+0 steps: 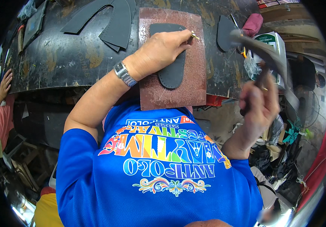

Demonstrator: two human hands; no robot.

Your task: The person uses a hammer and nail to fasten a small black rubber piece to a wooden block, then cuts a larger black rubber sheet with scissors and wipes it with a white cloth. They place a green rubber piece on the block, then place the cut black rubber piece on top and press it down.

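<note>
On a reddish-brown board (195, 75) lies a dark grey, rounded sheet piece (172, 75) with small holes along its edge. My left hand (164, 47) rests over its upper part and pinches a small metal punch (194, 35) near the piece's right edge. Most of the punch is hidden by the fingers, so its tip cannot be made out. Raised at the right, my right hand (259, 98) is wrapped round the handle of a hammer (263, 49). Motion smears the hammer and the hand. A watch (124, 73) sits on my left wrist.
Curved dark pieces (115, 26) lie on the black table (53, 72) to the left. Another dark piece (225, 34), orange-handled scissors (243, 52), a pink pouch (253, 24) and a white container (274, 41) are at the right. Another person's hand (6, 81) touches the table's left edge.
</note>
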